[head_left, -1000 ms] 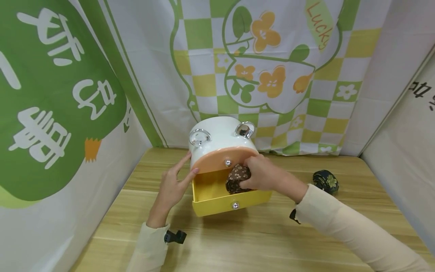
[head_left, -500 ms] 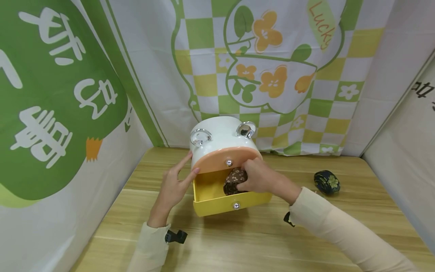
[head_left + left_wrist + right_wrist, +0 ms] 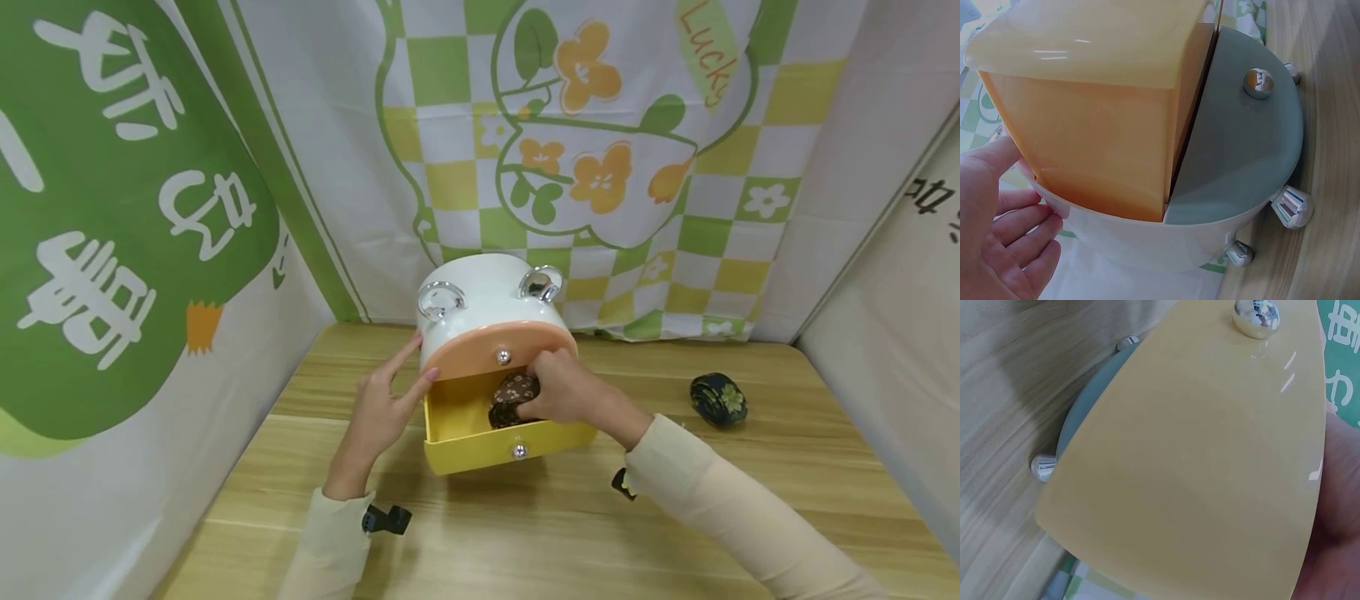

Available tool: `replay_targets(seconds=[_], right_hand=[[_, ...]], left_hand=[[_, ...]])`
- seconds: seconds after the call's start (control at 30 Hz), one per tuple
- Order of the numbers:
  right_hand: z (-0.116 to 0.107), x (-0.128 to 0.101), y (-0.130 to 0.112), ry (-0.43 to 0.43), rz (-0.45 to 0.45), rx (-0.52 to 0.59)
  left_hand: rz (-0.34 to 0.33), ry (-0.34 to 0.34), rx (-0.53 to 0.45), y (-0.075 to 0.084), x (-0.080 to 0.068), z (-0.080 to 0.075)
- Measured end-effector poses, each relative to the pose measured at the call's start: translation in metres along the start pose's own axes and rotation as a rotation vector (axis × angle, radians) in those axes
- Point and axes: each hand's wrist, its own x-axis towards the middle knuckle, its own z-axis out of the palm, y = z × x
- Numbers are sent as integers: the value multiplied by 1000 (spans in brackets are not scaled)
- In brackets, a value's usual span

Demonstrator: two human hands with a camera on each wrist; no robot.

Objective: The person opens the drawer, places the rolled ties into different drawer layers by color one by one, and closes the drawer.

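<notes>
A round white cabinet [image 3: 483, 293] with silver ring handles stands on the wooden table [image 3: 525, 533]. Its orange upper drawer [image 3: 491, 352] is closed and the yellow lower drawer [image 3: 487, 446] is pulled out. My right hand [image 3: 558, 390] grips a brown flowered roll [image 3: 512, 397] and holds it inside the yellow drawer. My left hand [image 3: 382, 400] rests with straight fingers against the cabinet's left side, seen close in the left wrist view [image 3: 1004, 225]. The right wrist view is filled by the yellow drawer front [image 3: 1197, 462] and its silver knob [image 3: 1259, 317].
A dark blue flowered roll [image 3: 718, 399] lies on the table at the right. Green and white printed cloth walls [image 3: 127, 208] close in the left, back and right sides. Bare wood runs along the front of the table.
My right hand has carried the brown roll lower and further into the yellow drawer. The left hand stays against the cabinet.
</notes>
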Motion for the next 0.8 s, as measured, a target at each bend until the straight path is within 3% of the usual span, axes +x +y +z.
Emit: replay_targets(seconds=[0.8], right_hand=[[-15,-7,1,-40,-51,-46]], left_hand=[[-13,0,-3,1,0,0]])
